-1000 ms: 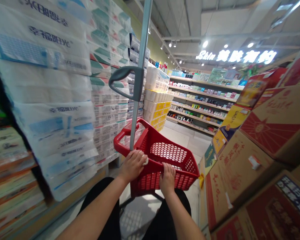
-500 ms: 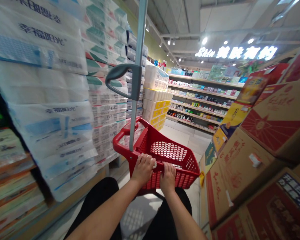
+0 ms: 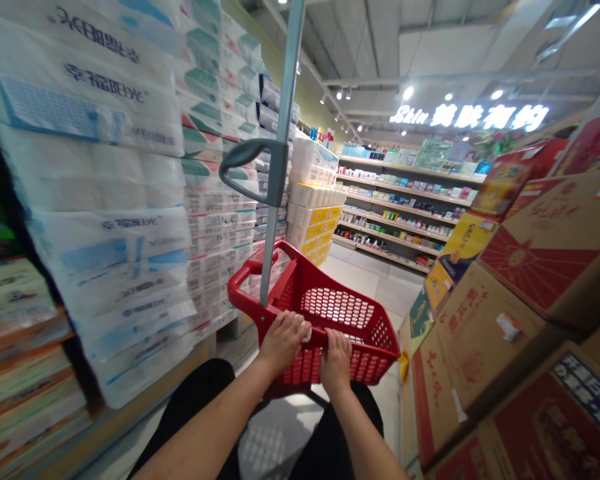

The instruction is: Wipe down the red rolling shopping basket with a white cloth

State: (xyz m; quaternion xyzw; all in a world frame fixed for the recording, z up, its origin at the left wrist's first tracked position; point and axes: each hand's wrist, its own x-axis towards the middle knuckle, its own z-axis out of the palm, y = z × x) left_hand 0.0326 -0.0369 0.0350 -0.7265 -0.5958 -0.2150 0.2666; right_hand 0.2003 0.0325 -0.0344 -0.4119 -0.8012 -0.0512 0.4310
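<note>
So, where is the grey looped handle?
The handle sits left of centre in the head view, on the silvery metal pole above the red plastic basket.

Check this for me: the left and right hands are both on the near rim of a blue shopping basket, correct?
Not quite: the shopping basket is red, not blue, as the head view shows. The left hand and right hand are indeed both on its near rim.

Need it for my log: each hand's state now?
Left hand, small white thing against it: closed on red basket.
Right hand: closed on red basket too.
</note>
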